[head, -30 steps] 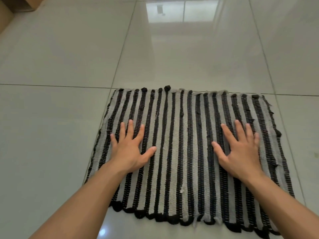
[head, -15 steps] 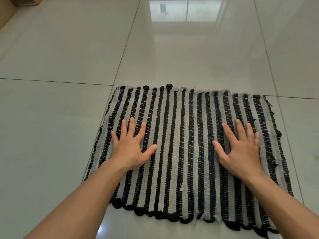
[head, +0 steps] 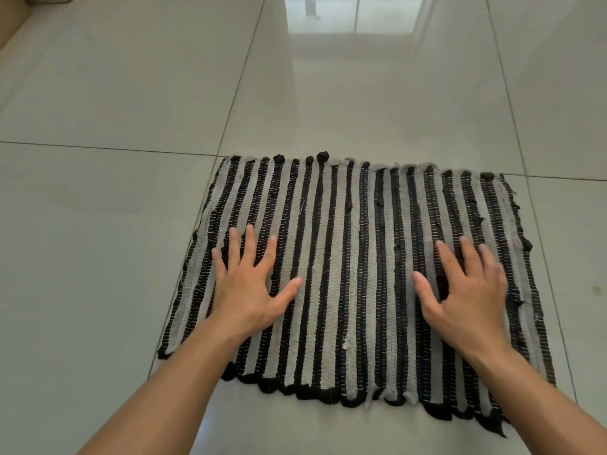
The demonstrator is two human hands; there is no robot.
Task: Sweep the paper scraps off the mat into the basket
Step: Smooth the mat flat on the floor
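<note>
Both flat & spread wide, holding nothing: left hand (head: pixel 244 290) & right hand (head: pixel 466 298), pressed on black-and-grey striped woven mat (head: pixel 354 257) on shiny pale tile floor (head: pixel 115 224). No paper scraps, no basket in view (maybe all swept already?). Next prob: look round for leftovers.

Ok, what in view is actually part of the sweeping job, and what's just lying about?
For the job:
- striped mat
- left hand, flat on the mat, fingers spread
- right hand, also flat on it
No paper scraps or basket in view.

Lying about:
- tiled floor
- brown object, top left corner
</note>
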